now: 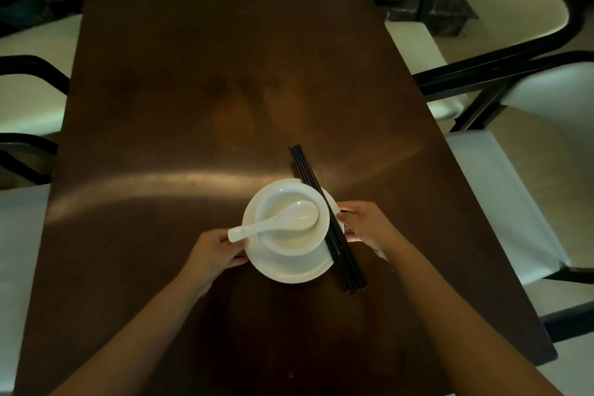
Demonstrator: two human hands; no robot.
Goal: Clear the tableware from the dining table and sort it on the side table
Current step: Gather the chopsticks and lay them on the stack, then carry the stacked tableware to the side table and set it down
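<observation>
Lifting the stack looks like the step in hand, judging from both hands at the plate's [289,267] rim. The plate sits on the table [225,74] near its 6 o'clock edge, with the bowl [294,241] on it, the spoon [273,223] lying in the bowl with its handle poking out toward 8 o'clock, and the black chopsticks [324,212] laid across the plate's 3 o'clock side.

The left hand [213,249] grasps the rim at 8 o'clock, fingers curled under, just beneath the spoon handle. The right hand [364,225] holds the rim at 3 o'clock, fingertips beside the chopsticks.

To do it well, I would raise both sides together and keep the plate level: the chopsticks overhang at both ends and would likely roll off with any tilt. Pinning them with the right thumb should help.
</observation>
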